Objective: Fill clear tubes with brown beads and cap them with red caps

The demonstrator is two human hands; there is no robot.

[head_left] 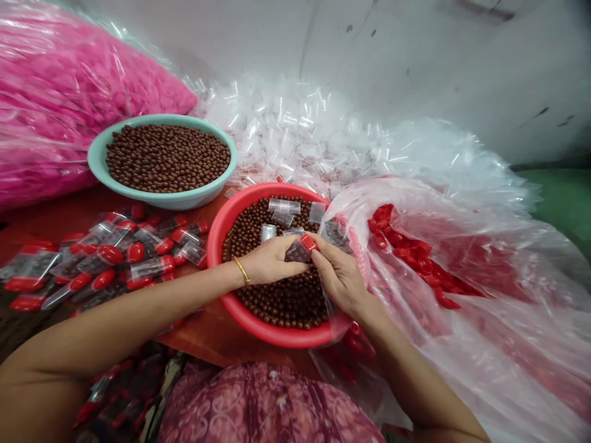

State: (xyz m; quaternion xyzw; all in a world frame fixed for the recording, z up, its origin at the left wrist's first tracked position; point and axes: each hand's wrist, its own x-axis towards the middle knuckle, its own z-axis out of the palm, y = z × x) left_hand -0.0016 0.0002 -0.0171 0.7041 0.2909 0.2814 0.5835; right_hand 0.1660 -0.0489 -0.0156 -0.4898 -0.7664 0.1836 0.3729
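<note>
Over the teal basin [194,199], a hand can pass freely. The translucent plastic bag [462,326] overlaps the right rim of the red basin [277,335], obstructing this side.

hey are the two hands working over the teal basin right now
No, the left hand and right hand hold a small clear container with a red end over the red basin.

One left hand [270,263], one right hand [340,278], one gold bangle [241,271], one held red-capped tube [298,251], one turquoise basin [203,199], one red basin [272,336], one pink-filled bag [83,92] and one red-cap bag [498,332] show. Clear sleeves [284,206] in the red basin number at least five, piled tubes [152,268] over a dozen; brown beads [168,157] defy counting.
</note>
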